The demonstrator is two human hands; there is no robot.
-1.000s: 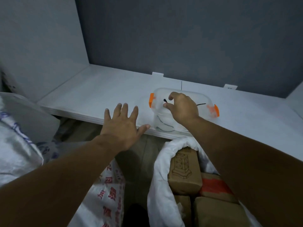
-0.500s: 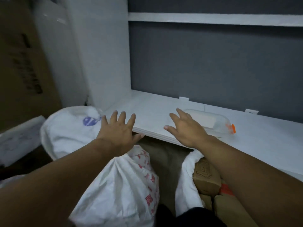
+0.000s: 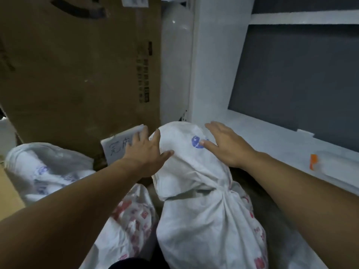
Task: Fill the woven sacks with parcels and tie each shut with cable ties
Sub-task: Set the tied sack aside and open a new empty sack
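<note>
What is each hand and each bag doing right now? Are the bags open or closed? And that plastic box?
left hand: open, fingers spread, at the tied sack's top
right hand: open, fingers spread, on the tied sack's top
tied sack: upright, neck cinched shut; the tie itself can't be seen
red-printed sack: lying low beside it, mouth not visible
blue-printed sack: slumped at left, open or shut unclear
plastic box: on the shelf, blurred, lid state unclear

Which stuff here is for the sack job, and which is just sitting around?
For the job:
tied white sack
left hand
right hand
other sacks
clear tub with orange clips

Just lying about:
big cardboard box
handwritten sign
</note>
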